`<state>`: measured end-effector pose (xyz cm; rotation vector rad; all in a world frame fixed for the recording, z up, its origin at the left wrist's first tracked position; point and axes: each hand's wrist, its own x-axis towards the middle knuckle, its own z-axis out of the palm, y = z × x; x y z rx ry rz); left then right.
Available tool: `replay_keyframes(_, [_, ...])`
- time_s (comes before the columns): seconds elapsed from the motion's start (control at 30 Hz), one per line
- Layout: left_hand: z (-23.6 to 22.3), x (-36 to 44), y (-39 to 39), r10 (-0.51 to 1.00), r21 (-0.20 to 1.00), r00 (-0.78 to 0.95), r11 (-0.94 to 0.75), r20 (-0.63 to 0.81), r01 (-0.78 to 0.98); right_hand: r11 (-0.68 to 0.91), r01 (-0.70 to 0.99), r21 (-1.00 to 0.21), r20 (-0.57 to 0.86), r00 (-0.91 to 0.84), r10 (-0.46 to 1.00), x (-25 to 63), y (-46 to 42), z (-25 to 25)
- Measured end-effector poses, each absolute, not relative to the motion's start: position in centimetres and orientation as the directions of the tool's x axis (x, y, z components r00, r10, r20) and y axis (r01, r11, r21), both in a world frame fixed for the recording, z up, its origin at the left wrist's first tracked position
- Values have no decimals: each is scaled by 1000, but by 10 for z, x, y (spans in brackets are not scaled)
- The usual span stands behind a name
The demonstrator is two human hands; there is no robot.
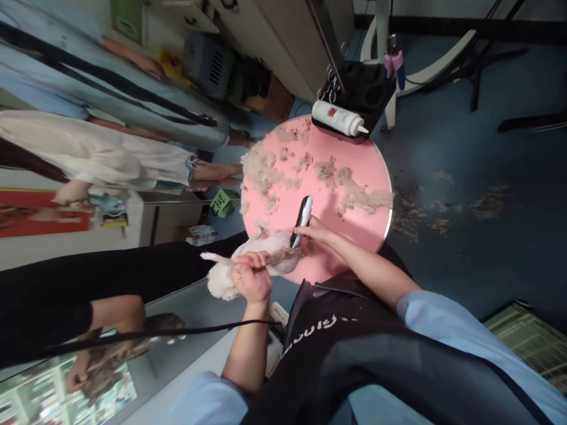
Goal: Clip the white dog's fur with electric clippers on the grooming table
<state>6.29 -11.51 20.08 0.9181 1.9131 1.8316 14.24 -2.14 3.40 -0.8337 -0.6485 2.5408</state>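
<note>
A small white dog [282, 241] is at the near left edge of the round pink grooming table [319, 254], its coat cut close on the body. A fluffy white part of it [220, 282] sticks out to the left past the table edge. My left hand [253, 278] is closed on the dog, fingers curled over its body; exactly which part it grips is hard to make out. In my right hand [315, 231] is a black and white hair clipper [302, 218], its lower end against the dog's coat.
Cut fur [261, 168] lies in clumps on the table and on the floor [443, 147]. At the table's far edge, a black tool tray [367, 88] carries a white squeeze bottle [339, 120] and scissors [330, 85]. Other people [133, 147] stand to the left. A black cord [212, 326] crosses by my left forearm.
</note>
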Motion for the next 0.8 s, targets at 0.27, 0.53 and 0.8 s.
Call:
replay_keyframes(0.27, [211,66,-116,637,977,-750,-25,178,211,-921,-234,-313,-508,-778,370,145,-44,6])
replay_keyframes(0.53, [212,62,-113,624,973,-758,-19,191,229,-948,-233,-218,-466,-828,311,153,-63,7])
replay_keyframes(0.8, [212,57,-114,617,971,-758,-47,212,233,-896,-306,-323,-525,-729,439,147,-58,8])
